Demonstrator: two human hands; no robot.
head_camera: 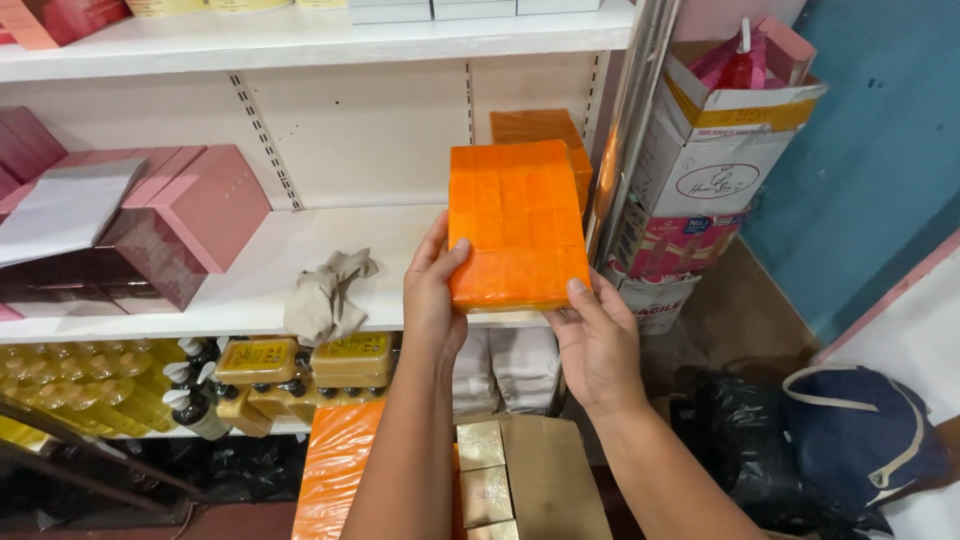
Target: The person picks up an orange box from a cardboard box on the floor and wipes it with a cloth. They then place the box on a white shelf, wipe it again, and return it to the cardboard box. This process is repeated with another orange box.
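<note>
Orange and shiny with plastic wrap, the block of bars (516, 224) sits in our two hands at the front edge of the middle shelf (250, 270). Our left hand (432, 295) grips its left side, thumb on top; our right hand (597, 340) clasps the near right corner, thumb on the block's edge and fingers underneath. We hold it tilted above the shelf, not yet resting on the board. Behind it, at the right end of the shelf, other orange blocks (545, 135) already stand stacked, so by our judgement part of the stocking is done. Another orange pack (335, 470) lies low beside our left forearm, with gold boxes (520, 470) next to it, apparently still to go up. A crumpled beige cloth (325, 290) lies on the shelf, just left of our hands.
</note>
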